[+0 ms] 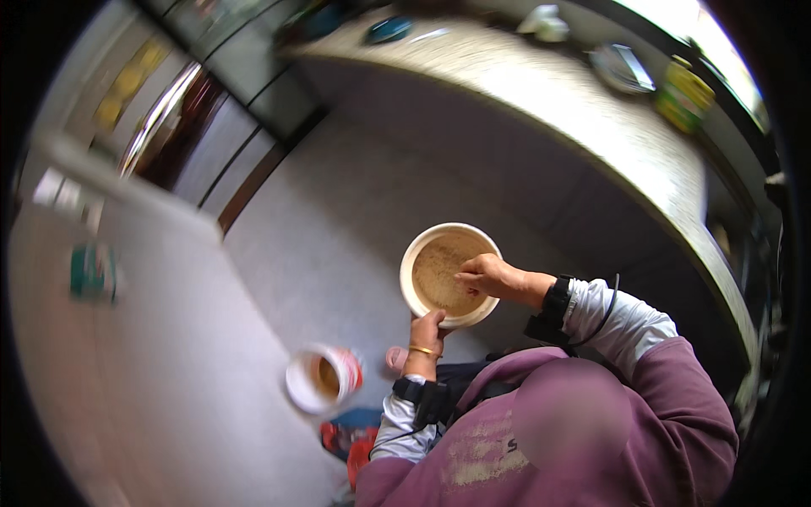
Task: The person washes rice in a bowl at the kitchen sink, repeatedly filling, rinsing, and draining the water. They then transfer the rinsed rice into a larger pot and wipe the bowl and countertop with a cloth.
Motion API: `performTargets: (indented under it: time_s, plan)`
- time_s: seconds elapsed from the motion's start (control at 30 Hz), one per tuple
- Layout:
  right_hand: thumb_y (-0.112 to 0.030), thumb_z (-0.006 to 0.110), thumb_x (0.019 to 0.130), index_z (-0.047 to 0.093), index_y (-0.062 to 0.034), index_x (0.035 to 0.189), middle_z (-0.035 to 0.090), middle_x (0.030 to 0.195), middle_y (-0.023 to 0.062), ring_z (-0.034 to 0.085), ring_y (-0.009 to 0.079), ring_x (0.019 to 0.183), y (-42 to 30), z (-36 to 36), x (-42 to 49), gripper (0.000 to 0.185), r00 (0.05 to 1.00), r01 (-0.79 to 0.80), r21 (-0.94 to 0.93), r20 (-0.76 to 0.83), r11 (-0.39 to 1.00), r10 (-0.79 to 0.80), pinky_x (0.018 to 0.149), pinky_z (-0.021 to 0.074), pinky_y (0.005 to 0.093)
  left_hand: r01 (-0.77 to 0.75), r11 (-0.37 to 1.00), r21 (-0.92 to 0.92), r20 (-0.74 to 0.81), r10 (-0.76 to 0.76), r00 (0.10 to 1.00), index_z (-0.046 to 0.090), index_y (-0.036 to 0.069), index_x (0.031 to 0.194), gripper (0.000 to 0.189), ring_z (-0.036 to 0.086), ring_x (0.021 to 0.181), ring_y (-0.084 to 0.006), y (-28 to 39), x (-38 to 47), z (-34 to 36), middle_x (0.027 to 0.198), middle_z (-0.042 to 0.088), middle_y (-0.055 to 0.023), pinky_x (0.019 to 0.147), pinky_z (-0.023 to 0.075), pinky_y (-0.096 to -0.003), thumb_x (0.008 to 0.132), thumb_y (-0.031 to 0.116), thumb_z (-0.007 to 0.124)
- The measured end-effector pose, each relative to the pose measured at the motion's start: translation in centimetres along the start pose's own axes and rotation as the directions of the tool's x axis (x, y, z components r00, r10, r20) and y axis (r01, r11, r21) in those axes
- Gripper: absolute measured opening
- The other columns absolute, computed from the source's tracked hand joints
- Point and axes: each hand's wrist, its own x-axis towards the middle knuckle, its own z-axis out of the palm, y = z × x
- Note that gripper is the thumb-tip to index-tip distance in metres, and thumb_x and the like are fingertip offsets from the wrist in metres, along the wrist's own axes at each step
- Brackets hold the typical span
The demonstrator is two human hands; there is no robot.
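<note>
My left hand [428,334] grips the near rim of a round cream-coloured bowl [407,279], with the thumb over the edge and a gold-coloured bangle at the wrist. Inside the bowl lies a layer of pale tan, grainy material [440,269]. My right hand [479,276] reaches over the bowl's right side, its fingers curled together at the grainy material. Whether something is pinched between those fingers cannot be told. Both wrists wear black straps with devices over light sleeves.
A speckled counter [526,76] curves along the top and right, bearing a yellow bottle [684,95], a dish [618,68] and a blue-green object [388,29]. On the floor at lower left stands a white bucket [304,386] with brownish contents. Left is a pale wall [171,304].
</note>
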Motion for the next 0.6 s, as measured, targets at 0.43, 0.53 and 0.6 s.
performTargets:
  time_s: [0.43,0.53,0.6]
  plan:
    - [-0.019,0.05,0.075,0.063,-0.0077,0.074,0.062,0.067,0.0103,0.061,0.0282,0.069,8.4,-24.9,-30.2,0.017,0.747,-0.482,-0.506,-0.665,0.716,0.033,0.065,0.0484,0.0397,0.09,0.817,0.57,0.632,-0.506,0.587,0.046,-0.001,0.105,0.032,0.059,0.061,-0.0178,-11.1,1.2,39.1,0.083,0.057,-0.0095,0.041,0.0444,-0.0213,0.073,-0.003,0.05]
    - [-0.022,0.05,0.077,0.06,-0.0081,0.073,0.061,0.073,0.0124,0.06,0.0295,0.074,11.3,-27.7,-36.6,0.018,0.607,-0.534,-0.44,-0.794,0.722,-0.034,0.066,0.0479,0.0388,0.117,0.694,0.71,0.597,-0.682,0.423,0.046,-0.005,0.103,0.03,0.061,0.068,-0.0238,-16.6,0.8,44.9,0.082,0.059,-0.0128,0.059,0.0543,-0.0352,0.074,0.0,0.049]
    - [-0.022,0.05,0.078,0.059,-0.0089,0.074,0.06,0.075,0.0109,0.059,0.0296,0.075,12.8,-31.1,-41.0,0.017,0.492,-0.599,-0.379,-0.869,0.705,-0.05,0.064,0.0472,0.039,0.067,0.641,0.765,0.584,-0.733,0.348,0.047,-0.007,0.099,0.028,0.062,0.07,-0.026,-20.2,1.1,49.6,0.083,0.06,-0.015,0.062,0.0542,-0.0385,0.074,0.002,0.05]
